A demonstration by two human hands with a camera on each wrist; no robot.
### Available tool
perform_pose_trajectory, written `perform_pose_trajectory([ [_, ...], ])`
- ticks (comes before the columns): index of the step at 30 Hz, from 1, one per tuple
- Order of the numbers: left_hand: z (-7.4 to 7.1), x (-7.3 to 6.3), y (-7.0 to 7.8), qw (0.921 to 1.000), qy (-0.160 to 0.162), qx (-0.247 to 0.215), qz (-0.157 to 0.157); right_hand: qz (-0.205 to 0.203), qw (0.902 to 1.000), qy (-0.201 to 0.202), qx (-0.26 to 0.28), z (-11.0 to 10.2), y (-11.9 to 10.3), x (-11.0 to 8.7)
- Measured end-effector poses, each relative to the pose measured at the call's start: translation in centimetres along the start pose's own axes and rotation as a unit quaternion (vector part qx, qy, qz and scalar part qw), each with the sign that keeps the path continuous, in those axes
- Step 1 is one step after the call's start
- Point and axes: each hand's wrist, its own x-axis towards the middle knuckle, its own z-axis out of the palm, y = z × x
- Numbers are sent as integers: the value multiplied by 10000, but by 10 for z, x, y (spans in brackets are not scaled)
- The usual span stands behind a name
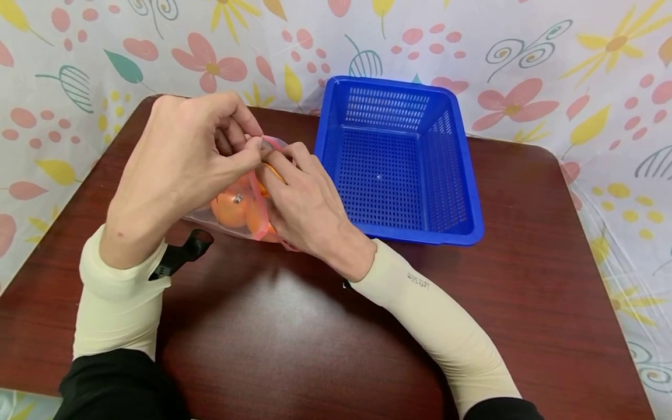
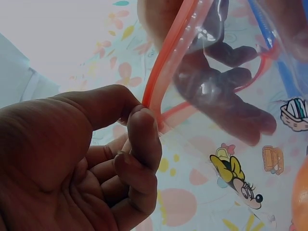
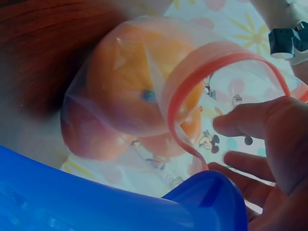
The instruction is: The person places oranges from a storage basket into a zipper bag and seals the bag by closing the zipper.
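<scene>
A clear zip bag [image 1: 210, 217] with a pink-red zip edge [image 3: 178, 98] and printed cartoon figures holds several orange, round fruits [image 1: 229, 208] that look like oranges or mandarins. My left hand [image 1: 181, 157] pinches one corner of the zip edge between thumb and index finger, as the left wrist view shows up close. At the bag's mouth, my right hand [image 1: 315, 204] has its fingers [image 3: 240, 120] loosely extended, with nothing gripped between them. Through the clear plastic, those fingers appear in the left wrist view. The fruits lie low in the bag, away from the right fingertips.
A blue plastic basket [image 1: 401, 236] with perforated sides stands at the back, right of the bag; its rim is close to my right hand. All of this is on a dark brown wooden table [image 1: 294, 350]. A floral-printed sheet [image 1: 525, 58] hangs behind.
</scene>
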Motion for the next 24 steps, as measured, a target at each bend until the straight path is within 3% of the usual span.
perform_pose_trajectory([
  [10, -3, -1, 0, 10000, 14, -55, -14, -115, 9981, 239, 556, -13, 4, -5],
  [18, -6, 0, -1, 9999, 20, 75, 88, 259, 9915, 297, 1243, -32, 15, -16],
  [24, -8, -1, -2, 9999, 128, 85, 5, 583, 9882, 279, 1389, -41, 31, -20],
])
